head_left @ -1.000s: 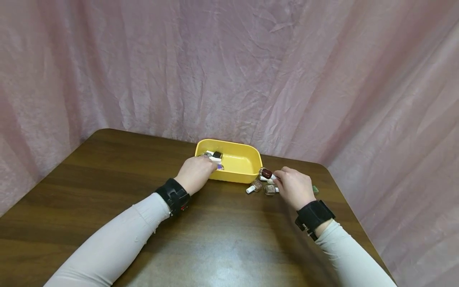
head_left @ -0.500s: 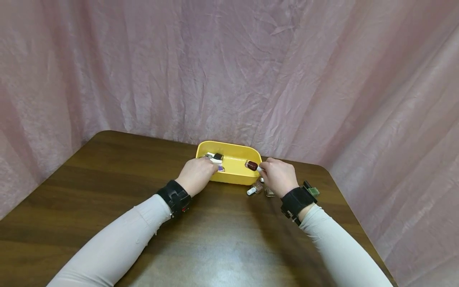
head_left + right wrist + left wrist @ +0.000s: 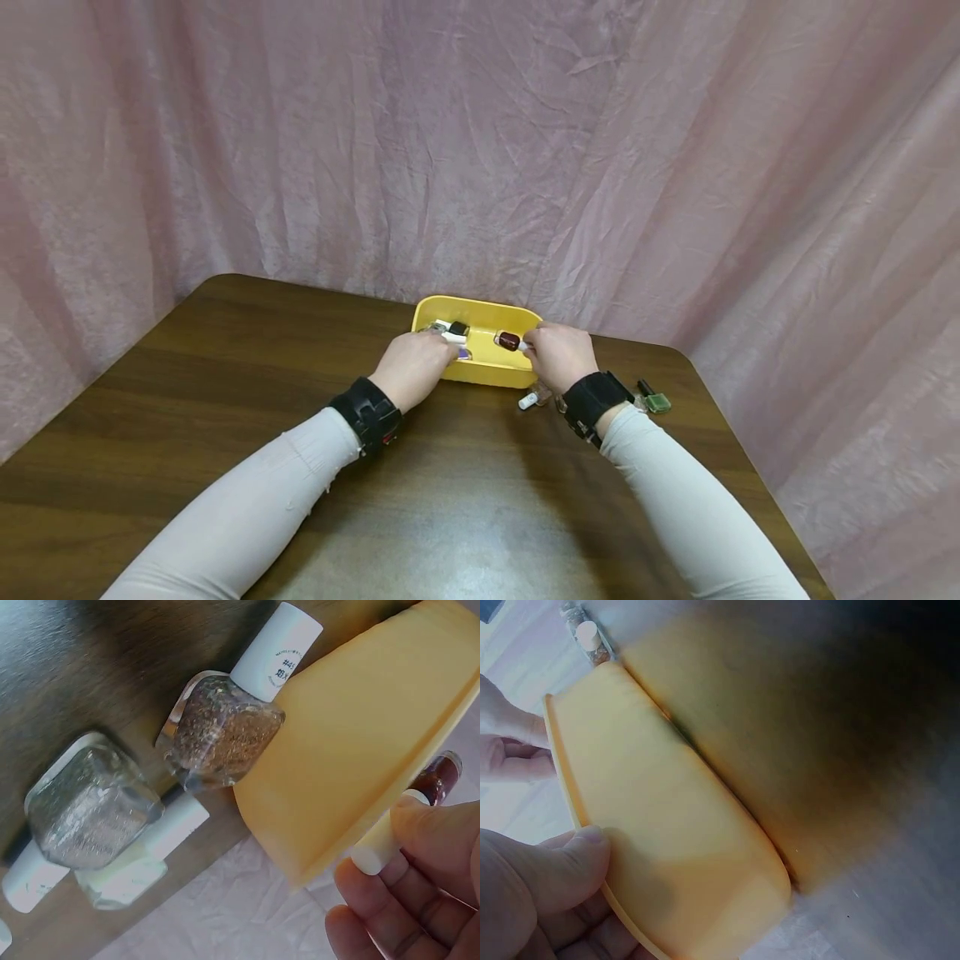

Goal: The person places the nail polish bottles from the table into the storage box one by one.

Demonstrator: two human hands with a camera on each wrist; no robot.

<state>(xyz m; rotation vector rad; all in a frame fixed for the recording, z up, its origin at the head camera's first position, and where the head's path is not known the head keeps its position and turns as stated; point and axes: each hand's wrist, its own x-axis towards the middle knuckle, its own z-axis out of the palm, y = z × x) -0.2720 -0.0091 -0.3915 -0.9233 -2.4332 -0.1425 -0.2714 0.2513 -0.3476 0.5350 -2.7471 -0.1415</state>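
Note:
A yellow plastic bin [image 3: 480,372] stands near the back edge of the table. My left hand [image 3: 415,367] grips its near rim at the left; in the left wrist view the thumb [image 3: 585,855] presses the outer wall and the fingers curl inside. My right hand [image 3: 561,354] pinches a dark red nail polish bottle [image 3: 508,341] by its white cap [image 3: 379,840], holding it over the bin's right half. In the bin's left end lie several bottles, among them one with a black cap [image 3: 459,328] and a purple one [image 3: 464,354], partly hidden by my left hand.
Right of the bin, on the table [image 3: 450,500], lie a copper glitter bottle [image 3: 225,731], a silver glitter bottle [image 3: 94,810] and a pale bottle [image 3: 124,877]. A green bottle [image 3: 657,403] lies farther right. A pink curtain [image 3: 480,150] hangs behind the table.
My right hand has carried the dark red nail polish bottle leftward, from above the loose bottles to over the bin. The green bottle has come into view. My left hand keeps its grip on the rim.

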